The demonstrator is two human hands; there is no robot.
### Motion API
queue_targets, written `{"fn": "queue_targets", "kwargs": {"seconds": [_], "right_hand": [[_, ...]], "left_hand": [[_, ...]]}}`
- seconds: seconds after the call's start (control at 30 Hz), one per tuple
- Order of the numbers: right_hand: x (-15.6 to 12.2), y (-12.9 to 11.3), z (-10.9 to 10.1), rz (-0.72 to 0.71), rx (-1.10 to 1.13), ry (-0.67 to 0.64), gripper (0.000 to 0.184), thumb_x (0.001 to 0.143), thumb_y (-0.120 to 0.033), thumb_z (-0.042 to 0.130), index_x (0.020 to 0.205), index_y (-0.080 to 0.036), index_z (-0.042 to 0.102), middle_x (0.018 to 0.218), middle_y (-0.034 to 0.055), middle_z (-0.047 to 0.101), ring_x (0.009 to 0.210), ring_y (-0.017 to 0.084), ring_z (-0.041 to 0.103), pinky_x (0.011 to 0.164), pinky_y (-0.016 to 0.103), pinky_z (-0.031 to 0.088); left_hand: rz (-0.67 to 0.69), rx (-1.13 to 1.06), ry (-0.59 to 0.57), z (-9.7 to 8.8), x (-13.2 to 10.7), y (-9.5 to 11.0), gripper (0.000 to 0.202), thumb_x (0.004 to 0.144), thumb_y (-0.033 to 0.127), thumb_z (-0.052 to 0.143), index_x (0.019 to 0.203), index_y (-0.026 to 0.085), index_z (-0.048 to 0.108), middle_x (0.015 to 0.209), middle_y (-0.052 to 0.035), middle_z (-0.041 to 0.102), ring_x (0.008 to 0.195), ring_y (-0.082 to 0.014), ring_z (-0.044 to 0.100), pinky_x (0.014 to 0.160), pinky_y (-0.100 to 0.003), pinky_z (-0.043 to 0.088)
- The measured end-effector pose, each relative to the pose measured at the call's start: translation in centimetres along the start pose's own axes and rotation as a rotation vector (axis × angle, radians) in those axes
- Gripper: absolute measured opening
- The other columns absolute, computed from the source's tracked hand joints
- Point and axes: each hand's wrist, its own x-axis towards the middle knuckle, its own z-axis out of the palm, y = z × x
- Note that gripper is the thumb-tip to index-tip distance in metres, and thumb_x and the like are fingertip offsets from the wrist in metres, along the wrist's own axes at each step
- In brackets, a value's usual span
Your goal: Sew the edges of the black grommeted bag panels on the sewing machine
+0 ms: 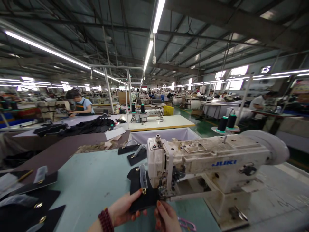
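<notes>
Under the head of a white sewing machine [200, 154] lies a black bag panel [137, 201] with a gold ring and a plastic-wrapped handle [143, 176]. My left hand [124, 207], with a dark red bead bracelet at the wrist, grips the panel's near left side, thumb on top and fingers below. Close to the needle area, my right hand [166, 216] pinches the panel's near right corner with thumb and fingers. The needle itself is too small to make out. Beside my right hand are pink-handled snips [187, 224], partly hidden by it.
More black panels with wrapped handles [38, 196] lie at the left, and others [136, 155] behind the work. Black thread cones [222, 124] stand behind the machine. Across the way, a person [83, 104] in an apron works at a table bearing black fabric [87, 126].
</notes>
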Motion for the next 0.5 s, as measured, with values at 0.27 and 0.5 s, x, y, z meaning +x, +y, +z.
{"fn": "queue_targets", "kwargs": {"seconds": [0.27, 0.5], "right_hand": [[0.0, -1.1, 0.2, 0.032, -0.129, -0.020, 0.074, 0.048, -0.078, 0.073, 0.070, -0.010, 0.053, 0.057, 0.0013, 0.056, 0.035, 0.004, 0.044, 0.034, 0.013, 0.030], [-0.1, -0.5, 0.5, -0.031, -0.106, -0.020, 0.070, 0.051, -0.074, 0.075, 0.075, -0.011, 0.054, 0.063, 0.0021, 0.058, 0.037, 0.002, 0.043, 0.037, 0.013, 0.030]], "left_hand": [[0.095, 0.121, 0.023, 0.9, -0.9, 0.9, 0.059, 0.067, 0.064, 0.071, 0.088, 0.009, 0.066, 0.061, -0.0127, 0.073, 0.036, -0.0063, 0.052, 0.032, -0.012, 0.036], [0.046, 0.048, 0.023, 0.7, -1.4, 0.8, 0.055, 0.067, 0.059, 0.076, 0.091, 0.010, 0.065, 0.067, -0.0110, 0.073, 0.047, -0.0103, 0.062, 0.041, -0.016, 0.049]]}}
